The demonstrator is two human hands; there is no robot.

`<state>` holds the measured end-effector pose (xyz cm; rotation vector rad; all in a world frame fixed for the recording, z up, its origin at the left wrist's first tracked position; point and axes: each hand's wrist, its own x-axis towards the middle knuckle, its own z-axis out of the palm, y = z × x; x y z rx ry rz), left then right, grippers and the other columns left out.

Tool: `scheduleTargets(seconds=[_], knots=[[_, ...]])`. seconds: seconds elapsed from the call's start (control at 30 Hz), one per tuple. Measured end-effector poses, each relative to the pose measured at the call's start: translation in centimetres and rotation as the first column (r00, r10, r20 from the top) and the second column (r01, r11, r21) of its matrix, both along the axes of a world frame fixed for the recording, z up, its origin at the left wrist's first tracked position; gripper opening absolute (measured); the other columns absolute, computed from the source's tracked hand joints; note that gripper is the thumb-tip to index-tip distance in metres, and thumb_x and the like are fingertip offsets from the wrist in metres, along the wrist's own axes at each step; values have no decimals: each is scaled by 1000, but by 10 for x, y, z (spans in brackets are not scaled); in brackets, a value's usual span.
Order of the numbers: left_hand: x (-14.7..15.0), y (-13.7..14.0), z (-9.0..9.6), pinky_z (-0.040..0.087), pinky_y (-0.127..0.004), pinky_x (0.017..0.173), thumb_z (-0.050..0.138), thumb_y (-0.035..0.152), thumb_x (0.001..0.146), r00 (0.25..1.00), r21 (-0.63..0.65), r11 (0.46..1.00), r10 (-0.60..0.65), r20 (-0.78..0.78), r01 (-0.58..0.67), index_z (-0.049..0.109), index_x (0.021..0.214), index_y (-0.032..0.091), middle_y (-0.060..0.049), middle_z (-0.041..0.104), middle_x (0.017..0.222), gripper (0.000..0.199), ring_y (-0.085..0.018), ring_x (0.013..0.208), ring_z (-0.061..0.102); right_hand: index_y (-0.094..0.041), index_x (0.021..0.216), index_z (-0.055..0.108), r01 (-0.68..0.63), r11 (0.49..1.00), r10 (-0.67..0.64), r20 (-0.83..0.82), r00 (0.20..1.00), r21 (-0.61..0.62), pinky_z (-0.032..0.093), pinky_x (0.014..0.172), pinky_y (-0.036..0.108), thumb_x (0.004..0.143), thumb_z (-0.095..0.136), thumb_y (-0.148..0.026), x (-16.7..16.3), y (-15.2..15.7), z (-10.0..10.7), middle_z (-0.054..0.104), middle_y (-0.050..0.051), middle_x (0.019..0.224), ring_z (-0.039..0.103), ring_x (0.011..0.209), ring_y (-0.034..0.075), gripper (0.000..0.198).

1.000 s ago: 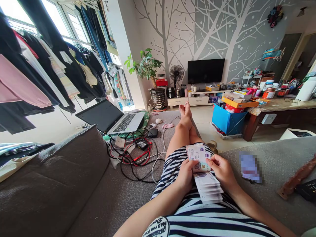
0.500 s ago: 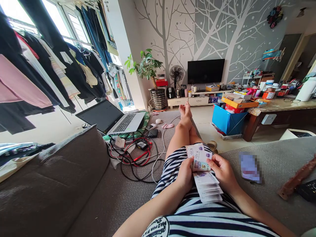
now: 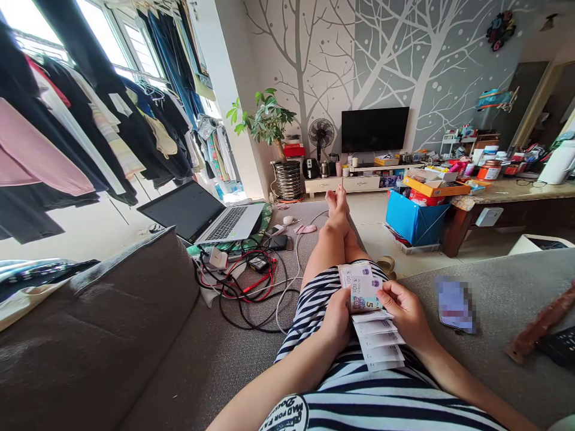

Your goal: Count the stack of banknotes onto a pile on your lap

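Your grey sofa (image 3: 215, 359) stretches under you toward a wall painted with trees, with an open laptop (image 3: 204, 215) and a tangle of cables (image 3: 245, 287) off to your left. Over your striped lap, the stack of banknotes (image 3: 371, 317) sits between your two hands, fanned out toward you. Your left hand (image 3: 336, 317) is closed around the stack's left edge, while your right hand (image 3: 404, 314) pinches the right edge of the top note between thumb and curled fingers.
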<state>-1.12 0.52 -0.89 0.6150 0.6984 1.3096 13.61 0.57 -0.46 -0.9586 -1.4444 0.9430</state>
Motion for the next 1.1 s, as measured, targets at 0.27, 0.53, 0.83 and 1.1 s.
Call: scheduleTargets(seconds=[0.27,0.53,0.83,1.1], knots=[[0,3,-6,60,-44,92,77,35,69,1000,-37,999,11,22,-10,76,91,13,-13,82,92,31,-34,101,77,-23,69,60,15,1000,-16,34,999,16,42,55,30,84,69,-77,0,0,-1,56,0,63,51,59,19,56],[0,0,-1,60,-44,93,76,35,70,1000,-36,999,-3,9,3,77,92,13,-12,82,90,31,-34,101,77,-24,67,58,12,999,-14,51,999,31,39,54,30,86,63,-79,-1,-3,3,51,0,61,44,57,18,59],[0,1,-3,60,-43,93,75,34,71,1000,-46,999,17,7,-17,76,91,13,-13,82,92,29,-34,102,77,-25,66,57,11,999,-13,41,999,41,40,53,31,87,63,-76,0,-3,3,49,-1,60,43,56,18,56],[-1,1,-4,61,-44,92,77,36,70,1000,-68,998,2,6,-2,75,89,14,-12,82,89,28,-34,99,77,-25,64,56,4,999,-5,22,1000,48,39,52,30,89,61,-80,0,-4,2,49,-1,58,43,55,17,61]])
